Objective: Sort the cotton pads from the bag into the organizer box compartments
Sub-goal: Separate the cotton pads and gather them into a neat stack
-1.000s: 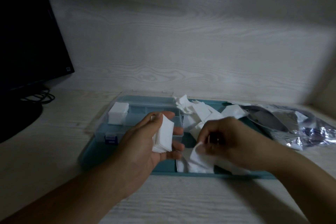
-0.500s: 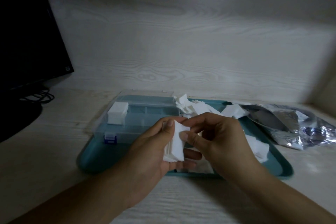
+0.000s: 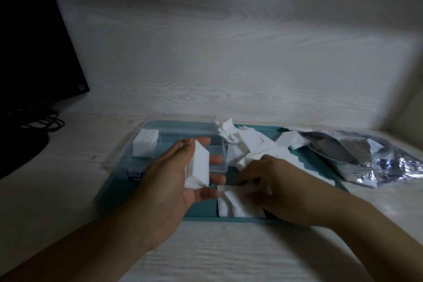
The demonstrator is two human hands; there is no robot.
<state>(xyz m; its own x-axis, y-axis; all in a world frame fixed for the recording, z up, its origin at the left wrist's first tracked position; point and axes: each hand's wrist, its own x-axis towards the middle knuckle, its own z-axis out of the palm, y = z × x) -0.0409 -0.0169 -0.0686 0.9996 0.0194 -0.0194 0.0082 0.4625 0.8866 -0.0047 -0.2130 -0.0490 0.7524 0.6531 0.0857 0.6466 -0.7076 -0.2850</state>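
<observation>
My left hand (image 3: 174, 181) grips a stack of white square cotton pads (image 3: 198, 167) upright between thumb and fingers, above the teal tray (image 3: 201, 216). My right hand (image 3: 274, 188) is down on the tray, fingers curled onto loose white pads (image 3: 231, 204) at its front edge. A heap of loose pads (image 3: 249, 144) lies on the tray behind. The clear organizer box (image 3: 178, 133) stands on the tray's left, with a pad stack (image 3: 145, 145) in its left compartment. The silver bag (image 3: 357, 155) lies to the right.
A dark monitor (image 3: 34, 41) on its stand, with cables (image 3: 45, 122), occupies the left of the pale wooden desk. A wood-grain wall runs close behind the tray. The box's blue latch (image 3: 134, 175) faces me.
My right hand has left the stack in my left hand and dropped to the loose pads at the tray's front. My left hand keeps its stack, shifted slightly left.
</observation>
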